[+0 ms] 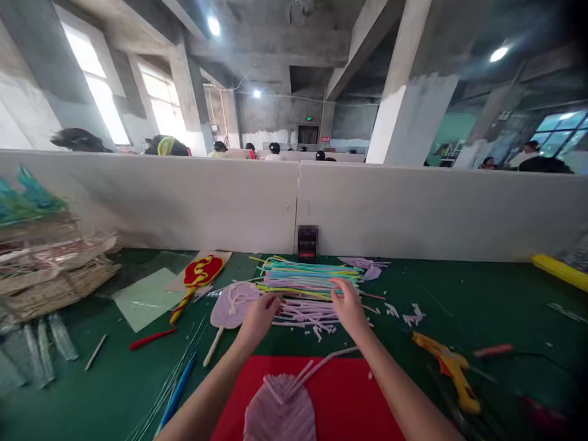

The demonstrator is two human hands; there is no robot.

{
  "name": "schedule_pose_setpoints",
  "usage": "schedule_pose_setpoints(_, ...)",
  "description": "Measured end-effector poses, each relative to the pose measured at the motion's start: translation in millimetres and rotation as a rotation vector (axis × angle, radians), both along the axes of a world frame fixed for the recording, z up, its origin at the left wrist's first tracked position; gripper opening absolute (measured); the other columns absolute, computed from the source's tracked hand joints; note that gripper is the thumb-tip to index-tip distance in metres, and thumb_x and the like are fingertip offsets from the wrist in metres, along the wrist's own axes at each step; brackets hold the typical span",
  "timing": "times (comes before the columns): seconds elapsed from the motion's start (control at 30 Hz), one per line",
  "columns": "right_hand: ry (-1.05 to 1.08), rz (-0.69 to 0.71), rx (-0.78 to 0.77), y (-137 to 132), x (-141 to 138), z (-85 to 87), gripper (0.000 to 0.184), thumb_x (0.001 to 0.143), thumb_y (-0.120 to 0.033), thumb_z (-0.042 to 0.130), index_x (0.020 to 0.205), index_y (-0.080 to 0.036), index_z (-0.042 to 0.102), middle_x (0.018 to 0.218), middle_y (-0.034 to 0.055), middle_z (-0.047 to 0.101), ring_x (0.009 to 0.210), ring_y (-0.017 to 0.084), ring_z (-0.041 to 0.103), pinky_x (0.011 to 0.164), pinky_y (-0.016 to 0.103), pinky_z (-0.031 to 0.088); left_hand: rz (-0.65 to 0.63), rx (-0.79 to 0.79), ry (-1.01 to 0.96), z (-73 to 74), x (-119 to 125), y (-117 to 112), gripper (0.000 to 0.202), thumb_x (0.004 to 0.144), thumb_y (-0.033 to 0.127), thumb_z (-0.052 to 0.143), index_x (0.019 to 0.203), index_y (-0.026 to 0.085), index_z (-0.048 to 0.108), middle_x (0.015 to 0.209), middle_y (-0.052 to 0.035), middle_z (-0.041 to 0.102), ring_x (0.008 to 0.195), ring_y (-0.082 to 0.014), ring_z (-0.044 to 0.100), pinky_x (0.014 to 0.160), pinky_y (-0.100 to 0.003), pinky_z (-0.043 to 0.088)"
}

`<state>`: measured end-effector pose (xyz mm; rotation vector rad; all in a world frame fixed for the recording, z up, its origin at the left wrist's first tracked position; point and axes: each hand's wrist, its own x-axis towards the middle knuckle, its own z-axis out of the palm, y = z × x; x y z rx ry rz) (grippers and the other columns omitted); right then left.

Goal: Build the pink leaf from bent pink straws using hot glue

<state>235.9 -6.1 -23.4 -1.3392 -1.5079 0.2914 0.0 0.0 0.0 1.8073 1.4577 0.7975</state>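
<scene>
Both hands reach to a spread of pipe cleaners (305,275) in turquoise, yellow and lilac on the green table. At its left end is my left hand (261,315), fingers curled together; whatever may be between them is hidden. My right hand (350,309) is over the right end, thumb and index finger apart. Loose lilac pipe cleaners (307,311) lie between the hands. Close to me, a lilac leaf-shaped piece of pipe cleaners (281,410) rests on a red sheet (353,392), with loose stems at its tip. Left of my left hand lies a lilac fan shape (233,305) on a stick.
A red and yellow fan (202,272) lies at back left, near a woven basket (59,275). Thin wires (168,383) and a blue pen-like tool (179,389) lie left. A yellow glue gun (450,364) lies right. A white partition (206,202) closes the back.
</scene>
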Motion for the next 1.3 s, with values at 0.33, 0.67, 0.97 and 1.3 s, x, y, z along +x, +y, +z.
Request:
schedule_pose_setpoints(0.33, 0.192, 0.134, -0.441, -138, -20, -28.1, 0.02, 0.079, -0.028, 0.048, 0.096, -0.024, 0.059, 0.084, 0.0039, 0.063, 0.068, 0.018, 0.065, 0.057, 0.03, 0.054, 0.15, -0.144, 0.227, -27.2, -42, -104, 0.021, 0.077, 0.037, 0.055, 0.08, 0.017, 0.063, 0.076, -0.0066, 0.066, 0.069, -0.0208, 0.06, 0.055, -0.026, 0.036)
schedule_pose_setpoints(0.67, 0.361, 0.161, -0.505, -188, -52, -37.3, 0.038, 0.073, -0.029, 0.062, 0.11, -0.023, 0.056, 0.114, 0.0106, 0.063, 0.101, 0.022, 0.063, 0.087, 0.038, 0.05, 0.006, -0.195, -0.146, -46.6, -43, -128, 0.022, 0.05, 0.024, 0.075, 0.069, 0.016, 0.066, 0.069, -0.0023, 0.065, 0.068, -0.0176, 0.058, 0.059, -0.025, 0.041)
schedule_pose_setpoints(0.97, 0.526, 0.155, -0.402, -169, -46, -56.0, 0.065, 0.066, -0.04, 0.068, 0.125, -0.023, 0.046, 0.08, 0.0027, 0.067, 0.073, 0.021, 0.066, 0.058, 0.032, 0.053, 0.011, -0.187, -0.51, -43.5, -23, -128, 0.042, 0.048, 0.046, 0.08, 0.074, 0.016, 0.065, 0.072, -0.0025, 0.063, 0.067, -0.0142, 0.056, 0.057, -0.023, 0.04)
schedule_pose_setpoints(1.3, 0.572, 0.181, -0.217, -173, -42, -56.6, 0.068, 0.069, -0.043, 0.068, 0.13, -0.023, 0.045, 0.076, 0.0005, 0.067, 0.071, 0.018, 0.063, 0.067, 0.031, 0.05, 0.041, -0.244, -0.733, -62.2, 7, -135, 0.058, 0.047, 0.051, 0.081, 0.088, 0.017, 0.06, 0.074, -0.0045, 0.067, 0.064, -0.0191, 0.063, 0.059, -0.029, 0.048)
